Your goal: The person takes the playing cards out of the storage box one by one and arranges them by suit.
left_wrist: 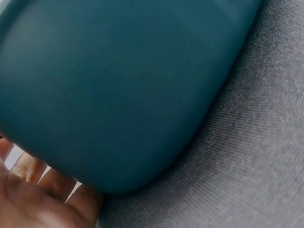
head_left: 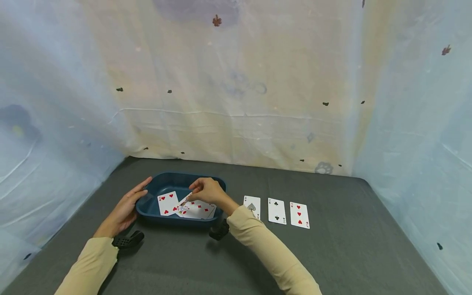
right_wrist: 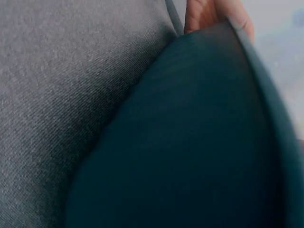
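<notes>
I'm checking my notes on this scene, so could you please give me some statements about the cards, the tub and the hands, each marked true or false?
1. Three playing cards lie face up on the table, to the right of the blue tub. True.
2. The blue tub holds nothing. False: several face-up cards lie in it.
3. The right hand reaches over the blue tub. True.
4. The left hand lies flat on the table, away from the blue tub. False: it rests against the tub's left end.
5. Of the three on the table, the rightmost shows spades. False: it shows three red hearts; the leftmost shows a spade.
6. The middle one is a two of clubs. True.
</notes>
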### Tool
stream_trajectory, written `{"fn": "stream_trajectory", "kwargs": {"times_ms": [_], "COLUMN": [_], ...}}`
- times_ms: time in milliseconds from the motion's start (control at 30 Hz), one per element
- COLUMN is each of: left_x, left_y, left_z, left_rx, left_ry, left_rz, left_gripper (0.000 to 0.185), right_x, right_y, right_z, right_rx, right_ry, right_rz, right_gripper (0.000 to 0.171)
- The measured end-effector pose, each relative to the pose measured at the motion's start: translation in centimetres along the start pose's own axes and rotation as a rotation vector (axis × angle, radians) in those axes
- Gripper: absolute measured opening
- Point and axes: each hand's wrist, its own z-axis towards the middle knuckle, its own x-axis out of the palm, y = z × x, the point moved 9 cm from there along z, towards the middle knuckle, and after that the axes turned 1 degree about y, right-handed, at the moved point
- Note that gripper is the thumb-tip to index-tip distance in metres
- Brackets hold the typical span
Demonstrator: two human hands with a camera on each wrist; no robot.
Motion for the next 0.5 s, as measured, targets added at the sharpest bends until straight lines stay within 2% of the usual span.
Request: {"fn": "stream_trajectory", "kwargs": {"times_ms": [267, 500], "left_x": [0.1, 0.0], "left_y": [0.0, 0.1], "left_z": [-0.1, 0.1], "left_rx": [0.011, -0.006], "left_ry": [0.01, -0.011], "left_rz": [-0.008, 0.014], "left_gripper": [0.055, 0.056], "right_x": [0.6, 0.7], "right_y": [-1.5, -2.3], "right_z": [0.3, 0.7], "right_rx": [0.08, 0.117], "right_ry": [-0.024, -0.058], "right_rz": [-0.051, -0.07], "right_gripper": [0.029, 0.029]}}
